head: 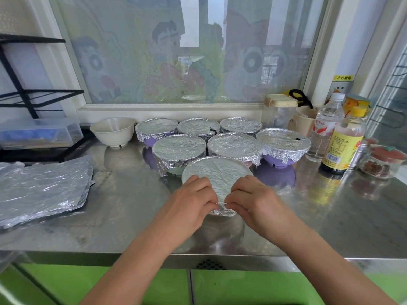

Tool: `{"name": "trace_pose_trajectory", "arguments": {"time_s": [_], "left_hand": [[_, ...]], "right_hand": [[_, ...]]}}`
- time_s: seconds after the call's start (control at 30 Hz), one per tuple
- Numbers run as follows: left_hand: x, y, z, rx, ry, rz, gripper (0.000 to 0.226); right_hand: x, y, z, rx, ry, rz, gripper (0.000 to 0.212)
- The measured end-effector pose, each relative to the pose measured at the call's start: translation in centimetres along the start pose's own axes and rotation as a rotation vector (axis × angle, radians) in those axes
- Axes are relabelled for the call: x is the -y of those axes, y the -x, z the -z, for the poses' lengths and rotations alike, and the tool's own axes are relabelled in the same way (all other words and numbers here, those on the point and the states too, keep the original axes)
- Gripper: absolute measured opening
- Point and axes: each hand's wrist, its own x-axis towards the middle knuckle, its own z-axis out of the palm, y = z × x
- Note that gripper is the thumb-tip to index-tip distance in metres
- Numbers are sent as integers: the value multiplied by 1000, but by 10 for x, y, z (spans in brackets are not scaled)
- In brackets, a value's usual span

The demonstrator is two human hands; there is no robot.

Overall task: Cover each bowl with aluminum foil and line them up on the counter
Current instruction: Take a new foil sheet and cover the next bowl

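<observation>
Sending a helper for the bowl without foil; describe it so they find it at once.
Look along the window sill behind the steel counter. Left of the back row of foil-covered bowls stands a cream bowl. It alone is uncovered, open-topped.

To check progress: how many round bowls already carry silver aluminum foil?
7 foil-covered bowls: three at back, three in middle, one in front, pinched by left hand and right hand.

Body in view: left hand and right hand, both bare. Left forearm and right forearm bare too, right down to the frame edge. Wrists slim. Upper arms out of frame, so clothing can't be told.
</observation>
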Motion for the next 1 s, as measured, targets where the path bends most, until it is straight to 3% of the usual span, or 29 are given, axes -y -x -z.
{"name": "trace_pose_trajectory", "arguments": {"time_s": [0.2, 0.63, 1.0], "left_hand": [[15, 6, 11, 25, 55, -10, 22], [8, 1, 1, 10, 75, 2, 21], [12, 2, 13, 65, 146, 15, 22]], "right_hand": [[-10, 6, 7, 12, -48, -33, 23], [-1, -3, 4, 67, -34, 12, 6], [11, -8, 1, 60, -39, 38, 7]]}}
